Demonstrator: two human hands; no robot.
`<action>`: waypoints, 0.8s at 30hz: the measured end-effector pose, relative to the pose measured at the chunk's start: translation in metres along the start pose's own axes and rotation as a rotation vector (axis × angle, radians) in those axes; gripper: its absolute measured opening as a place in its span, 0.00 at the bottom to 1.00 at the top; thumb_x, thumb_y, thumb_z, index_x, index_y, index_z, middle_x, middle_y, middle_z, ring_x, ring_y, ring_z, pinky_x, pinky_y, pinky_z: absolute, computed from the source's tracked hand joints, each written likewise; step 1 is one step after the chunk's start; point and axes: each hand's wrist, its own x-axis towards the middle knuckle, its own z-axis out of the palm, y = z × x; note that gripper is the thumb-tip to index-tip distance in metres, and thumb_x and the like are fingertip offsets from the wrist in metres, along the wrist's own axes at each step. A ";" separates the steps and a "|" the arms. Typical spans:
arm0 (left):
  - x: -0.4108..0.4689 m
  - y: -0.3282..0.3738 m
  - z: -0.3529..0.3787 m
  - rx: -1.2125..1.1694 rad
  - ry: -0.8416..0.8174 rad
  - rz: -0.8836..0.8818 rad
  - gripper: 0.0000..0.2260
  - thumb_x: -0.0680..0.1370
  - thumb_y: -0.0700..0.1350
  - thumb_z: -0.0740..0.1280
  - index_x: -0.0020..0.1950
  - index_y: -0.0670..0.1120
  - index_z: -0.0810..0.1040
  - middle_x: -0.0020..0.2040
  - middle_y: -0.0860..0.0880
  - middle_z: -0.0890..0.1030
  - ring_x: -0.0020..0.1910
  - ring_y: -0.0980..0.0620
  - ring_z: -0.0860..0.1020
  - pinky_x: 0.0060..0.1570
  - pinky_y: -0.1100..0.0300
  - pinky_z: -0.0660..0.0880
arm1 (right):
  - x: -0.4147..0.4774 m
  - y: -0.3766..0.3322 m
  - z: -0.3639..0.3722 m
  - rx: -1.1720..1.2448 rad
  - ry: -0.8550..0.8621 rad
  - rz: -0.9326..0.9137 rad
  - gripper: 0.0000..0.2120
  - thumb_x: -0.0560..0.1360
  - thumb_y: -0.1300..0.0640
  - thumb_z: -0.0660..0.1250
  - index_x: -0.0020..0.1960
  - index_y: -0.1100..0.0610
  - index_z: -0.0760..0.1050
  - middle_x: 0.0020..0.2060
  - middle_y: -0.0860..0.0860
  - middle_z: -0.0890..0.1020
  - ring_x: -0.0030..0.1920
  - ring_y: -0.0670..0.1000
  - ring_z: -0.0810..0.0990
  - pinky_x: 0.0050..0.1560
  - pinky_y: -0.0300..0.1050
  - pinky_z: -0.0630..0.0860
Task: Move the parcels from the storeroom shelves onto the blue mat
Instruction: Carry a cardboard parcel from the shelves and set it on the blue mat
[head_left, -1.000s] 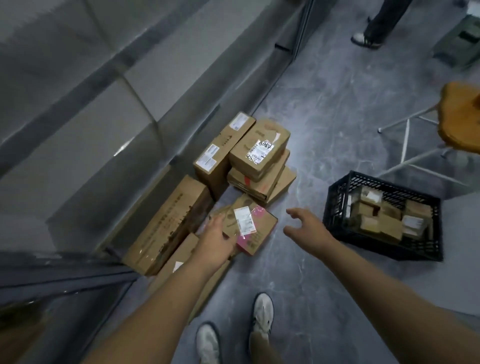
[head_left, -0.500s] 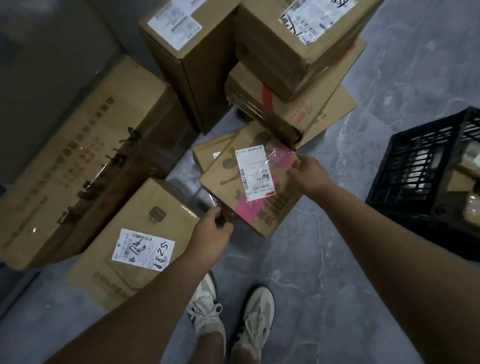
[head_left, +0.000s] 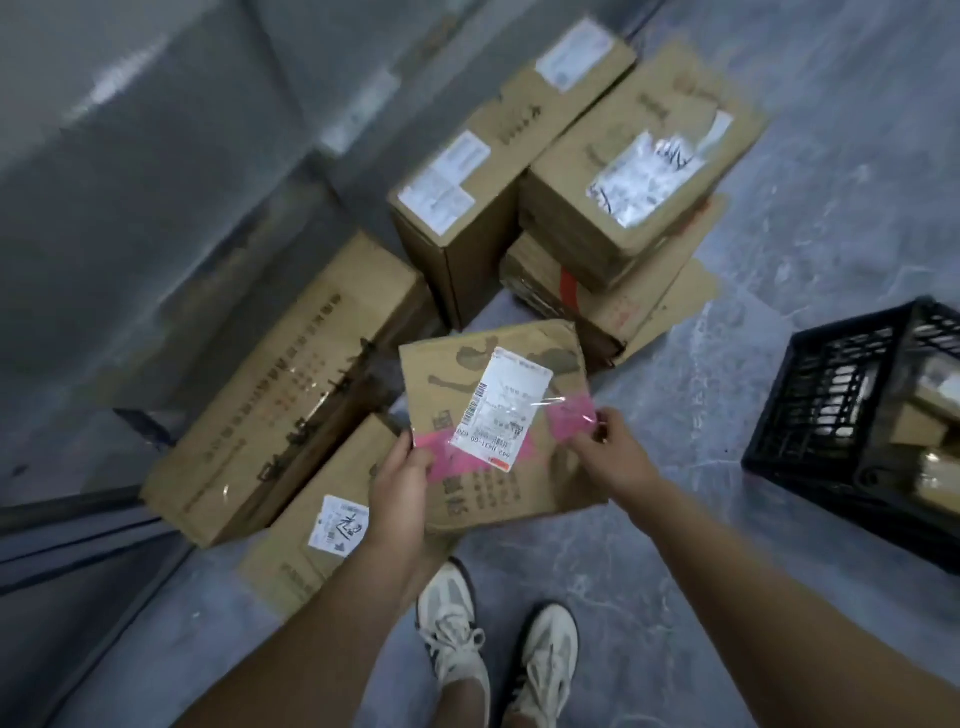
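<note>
A brown cardboard parcel (head_left: 498, 483) with a white label and pink tape is held up off the floor, tilted, in both hands. My left hand (head_left: 400, 486) grips its left edge. My right hand (head_left: 608, 457) grips its right edge by the pink tape. Behind it on the grey floor stands a stack of cardboard parcels (head_left: 628, 171), and a tall parcel (head_left: 462, 208) beside them. A long flat box (head_left: 280, 384) and another labelled box (head_left: 322, 530) lie to the left. No blue mat shows in the head view.
A black plastic crate (head_left: 810, 415) holding several small parcels stands on the floor at the right. A grey wall (head_left: 156, 156) runs along the left. My two white shoes (head_left: 498, 644) are on the floor below the parcel.
Both hands have closed on the pink-taped parcel and lifted it off the box it lay on, toward me. The view has pulled back slightly.
</note>
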 end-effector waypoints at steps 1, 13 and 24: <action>-0.014 0.022 -0.005 0.038 -0.006 0.039 0.17 0.76 0.40 0.62 0.58 0.57 0.82 0.54 0.52 0.84 0.51 0.53 0.82 0.51 0.54 0.80 | -0.020 -0.013 -0.012 0.039 -0.006 0.005 0.19 0.76 0.53 0.66 0.65 0.56 0.67 0.56 0.54 0.75 0.52 0.52 0.75 0.54 0.50 0.75; -0.290 0.251 -0.066 0.154 0.022 0.451 0.11 0.76 0.48 0.67 0.54 0.63 0.82 0.55 0.55 0.83 0.49 0.58 0.82 0.47 0.61 0.79 | -0.286 -0.190 -0.168 0.192 -0.150 -0.203 0.17 0.77 0.41 0.62 0.50 0.55 0.77 0.34 0.53 0.79 0.30 0.49 0.82 0.33 0.45 0.81; -0.468 0.269 -0.041 0.084 0.078 0.675 0.14 0.78 0.45 0.68 0.63 0.55 0.80 0.56 0.49 0.83 0.49 0.54 0.82 0.52 0.54 0.80 | -0.410 -0.156 -0.271 0.460 -0.356 -0.392 0.35 0.69 0.41 0.73 0.70 0.55 0.68 0.47 0.53 0.85 0.36 0.51 0.85 0.28 0.41 0.76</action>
